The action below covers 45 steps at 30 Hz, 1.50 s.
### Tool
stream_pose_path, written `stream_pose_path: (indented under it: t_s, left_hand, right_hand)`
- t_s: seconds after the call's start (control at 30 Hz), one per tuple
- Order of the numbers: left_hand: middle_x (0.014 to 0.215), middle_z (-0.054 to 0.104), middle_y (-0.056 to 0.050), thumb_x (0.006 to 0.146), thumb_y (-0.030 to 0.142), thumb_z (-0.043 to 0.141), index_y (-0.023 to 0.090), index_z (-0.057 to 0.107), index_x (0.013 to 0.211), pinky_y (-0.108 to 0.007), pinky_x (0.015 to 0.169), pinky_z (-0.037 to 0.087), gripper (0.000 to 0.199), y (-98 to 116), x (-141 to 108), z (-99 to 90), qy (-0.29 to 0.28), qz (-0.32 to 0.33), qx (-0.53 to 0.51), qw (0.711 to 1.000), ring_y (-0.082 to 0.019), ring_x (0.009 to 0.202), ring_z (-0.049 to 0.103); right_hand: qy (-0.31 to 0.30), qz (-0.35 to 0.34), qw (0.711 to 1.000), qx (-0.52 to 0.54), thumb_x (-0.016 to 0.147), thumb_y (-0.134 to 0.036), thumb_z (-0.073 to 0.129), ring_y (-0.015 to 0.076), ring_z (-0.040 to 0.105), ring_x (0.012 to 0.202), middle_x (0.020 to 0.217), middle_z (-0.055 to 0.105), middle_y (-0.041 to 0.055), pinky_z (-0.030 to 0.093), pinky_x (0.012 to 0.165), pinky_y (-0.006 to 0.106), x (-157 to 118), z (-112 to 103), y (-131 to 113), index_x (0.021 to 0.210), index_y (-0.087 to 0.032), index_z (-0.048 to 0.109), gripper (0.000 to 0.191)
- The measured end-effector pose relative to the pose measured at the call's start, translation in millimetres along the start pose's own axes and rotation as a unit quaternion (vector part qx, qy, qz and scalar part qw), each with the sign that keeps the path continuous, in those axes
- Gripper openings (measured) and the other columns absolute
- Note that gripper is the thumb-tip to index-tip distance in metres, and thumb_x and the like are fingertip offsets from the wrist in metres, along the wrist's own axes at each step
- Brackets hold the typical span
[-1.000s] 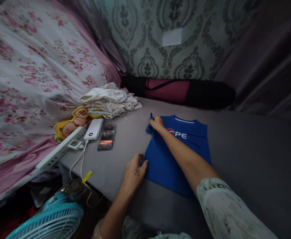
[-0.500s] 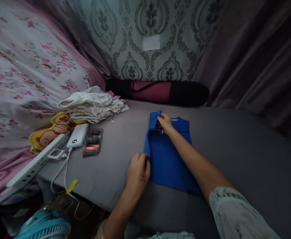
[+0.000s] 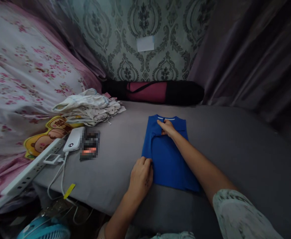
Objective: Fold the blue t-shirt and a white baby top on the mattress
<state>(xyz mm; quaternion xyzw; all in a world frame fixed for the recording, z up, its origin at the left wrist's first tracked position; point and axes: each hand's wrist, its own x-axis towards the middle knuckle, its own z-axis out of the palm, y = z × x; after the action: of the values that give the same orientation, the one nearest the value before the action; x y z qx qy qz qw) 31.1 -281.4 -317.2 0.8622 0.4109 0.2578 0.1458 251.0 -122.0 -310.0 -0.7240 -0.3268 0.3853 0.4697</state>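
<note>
A blue shirt [image 3: 169, 162] lies on the grey bed sheet, its collar toward the wall and its left side folded inward. My left hand [image 3: 142, 174] is closed on the shirt's lower left edge, with the fingertips partly hidden by the hand. Near the collar, my right hand [image 3: 167, 127] pinches the folded-in part of the shirt. A bit of the printed front shows beside its fingers.
Left of the shirt are a pile of light clothes [image 3: 90, 108], a white power bank [image 3: 74, 139], a blurred dark item [image 3: 90, 146], a power strip [image 3: 33, 169] and a yellow cushion [image 3: 46, 139]. A long black and maroon bag [image 3: 147, 92] lies along the wall. A blue fan [image 3: 44, 229] stands below the bed edge.
My right hand has brought the shirt's upper left part inward and down, so it now lies flatter across the front. My left hand stays at the lower left edge. The view has shifted slightly.
</note>
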Motion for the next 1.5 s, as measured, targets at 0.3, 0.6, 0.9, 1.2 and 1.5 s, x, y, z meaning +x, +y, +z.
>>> stream_pose_path:
  t_s: [0.3, 0.6, 0.9, 1.2, 1.5]
  left_hand:
    - [0.092, 0.059, -0.006, 0.092, 0.015, 0.039, 0.019, 0.055, 0.101, -0.033, 0.079, 0.048, 0.019, -3, 0, -2.6, 0.0, -0.007, -0.03, 1.0, -0.019, 0.088, 0.056]
    - [0.089, 0.063, -0.006, 0.092, 0.042, 0.049, 0.02, 0.063, 0.088, -0.035, 0.079, 0.05, 0.027, 6, 5, -27.8, -0.063, -0.031, -0.026, 0.997, -0.02, 0.085, 0.06]
    - [0.144, 0.043, -0.016, 0.098, 0.04, 0.033, 0.009, 0.042, 0.138, -0.048, 0.111, 0.033, 0.051, -12, 3, 5.1, -0.053, 0.051, 0.129, 0.989, -0.027, 0.138, 0.033]
    - [0.148, 0.039, -0.011, 0.097, 0.046, 0.032, 0.014, 0.037, 0.143, -0.05, 0.112, 0.029, 0.056, -10, -2, 0.8, -0.101, 0.041, 0.143, 0.984, -0.028, 0.138, 0.032]
    - [0.149, 0.038, -0.01, 0.097, 0.047, 0.032, 0.017, 0.038, 0.142, -0.052, 0.114, 0.024, 0.054, -9, -5, -9.4, -0.116, 0.073, 0.106, 0.985, -0.025, 0.141, 0.028]
  right_hand:
    - [-0.05, -0.083, 0.941, -0.323, 0.076, -0.011, 0.06, 0.0171, 0.065, 0.059, 0.082, 0.068, 0.0056, 0.052, 0.055, 0.025, -16, -10, -12, 0.145, -0.015, 0.023, 0.079]
    - [0.049, -0.203, 0.831, -0.516, 0.088, -0.013, 0.044, 0.0283, 0.056, 0.112, 0.12, 0.058, 0.021, 0.043, 0.091, 0.036, -36, 3, -33, 0.116, -0.009, 0.058, 0.032]
    - [-0.067, -0.271, 0.806, -0.523, 0.097, -0.038, 0.026, 0.0272, 0.014, 0.143, 0.153, 0.025, 0.0163, 0.006, 0.115, 0.043, 0, 59, -8, 0.144, -0.001, 0.031, 0.061]
    - [-0.062, -0.246, 0.822, -0.511, 0.097, -0.045, 0.023, 0.0258, 0.011, 0.144, 0.156, 0.019, 0.014, 0.004, 0.115, 0.042, 16, 63, 1, 0.148, -0.002, 0.024, 0.066]
    - [-0.07, -0.241, 0.824, -0.507, 0.096, -0.05, 0.022, 0.0286, 0.009, 0.144, 0.155, 0.017, 0.017, 0.003, 0.115, 0.047, 8, 68, -3, 0.147, -0.001, 0.025, 0.071]
